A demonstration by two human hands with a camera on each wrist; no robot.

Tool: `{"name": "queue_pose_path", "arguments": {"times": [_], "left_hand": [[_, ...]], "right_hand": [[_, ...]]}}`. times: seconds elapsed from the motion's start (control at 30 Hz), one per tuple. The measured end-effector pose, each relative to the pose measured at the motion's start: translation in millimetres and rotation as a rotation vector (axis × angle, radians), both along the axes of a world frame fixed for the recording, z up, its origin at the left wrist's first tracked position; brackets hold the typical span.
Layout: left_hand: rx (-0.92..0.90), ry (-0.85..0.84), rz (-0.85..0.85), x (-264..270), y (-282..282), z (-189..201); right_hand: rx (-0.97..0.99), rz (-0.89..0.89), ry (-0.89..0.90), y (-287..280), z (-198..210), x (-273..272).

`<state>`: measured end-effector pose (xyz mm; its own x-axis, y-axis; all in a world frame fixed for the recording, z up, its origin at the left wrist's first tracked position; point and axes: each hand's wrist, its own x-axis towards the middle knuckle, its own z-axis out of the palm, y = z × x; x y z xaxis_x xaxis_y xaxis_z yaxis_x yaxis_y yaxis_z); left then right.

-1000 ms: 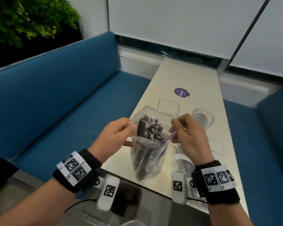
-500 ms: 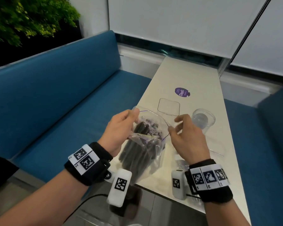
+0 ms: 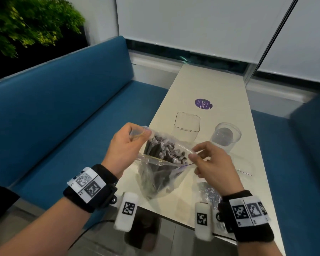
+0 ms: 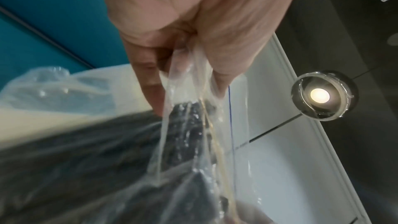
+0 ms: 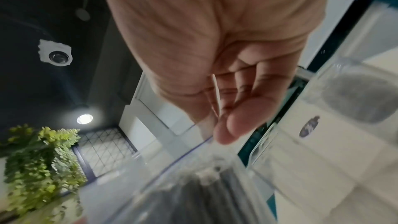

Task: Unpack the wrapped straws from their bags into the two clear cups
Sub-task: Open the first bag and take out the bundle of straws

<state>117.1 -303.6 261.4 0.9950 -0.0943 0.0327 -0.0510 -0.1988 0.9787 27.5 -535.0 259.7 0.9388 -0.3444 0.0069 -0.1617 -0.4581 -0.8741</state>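
Observation:
A clear zip bag (image 3: 155,180) full of dark wrapped straws (image 3: 164,152) hangs upright over the table's near edge, its mouth pulled open. My left hand (image 3: 137,134) pinches the left side of the rim, and my right hand (image 3: 193,154) pinches the right side. In the left wrist view the fingers (image 4: 148,81) clamp the bag's plastic (image 4: 189,125). The right wrist view shows my thumb (image 5: 232,125) pressed on the rim. Beyond the bag stand a square clear cup (image 3: 187,126) and a round clear cup (image 3: 225,135), both without straws.
A second bag of wrapped straws (image 3: 209,193) lies on the white table (image 3: 211,80) under my right wrist, with flat clear plastic (image 3: 242,167) beside it. A purple sticker (image 3: 203,104) lies farther back. Blue benches (image 3: 63,108) flank the narrow table.
The bag tipped down to the left, then came back upright. My hands have drawn apart and the bag's mouth now gapes wider, showing the straw ends.

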Motion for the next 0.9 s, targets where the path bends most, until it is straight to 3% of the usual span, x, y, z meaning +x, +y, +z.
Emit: {"name": "queue_pose_path", "arguments": {"times": [0.17, 0.27, 0.33, 0.43, 0.5, 0.57, 0.73, 0.9], "left_hand": [[0.083, 0.065, -0.155, -5, 1, 4], [0.074, 0.046, -0.109, -5, -4, -3], [-0.038, 0.080, -0.069, -2, -5, -7], [-0.143, 0.138, -0.053, -2, -4, -11], [-0.182, 0.190, -0.047, -2, -3, -12], [-0.179, 0.222, -0.036, -1, -3, -14], [-0.085, 0.131, -0.165, -12, -5, -6], [-0.066, 0.242, -0.068, -12, -9, -8]], "right_hand": [[0.201, -0.094, -0.136, -3, 3, 4], [0.475, 0.016, -0.156, 12, -1, 6], [0.592, 0.153, -0.167, 18, -2, 6], [0.420, 0.222, -0.126, 20, -5, 5], [0.165, 0.123, -0.076, 20, -8, 6], [0.042, 0.036, -0.046, 20, -12, 8], [0.301, -0.071, -0.151, 35, -15, 16], [0.199, -0.068, -0.148, 39, -20, 18]]}}
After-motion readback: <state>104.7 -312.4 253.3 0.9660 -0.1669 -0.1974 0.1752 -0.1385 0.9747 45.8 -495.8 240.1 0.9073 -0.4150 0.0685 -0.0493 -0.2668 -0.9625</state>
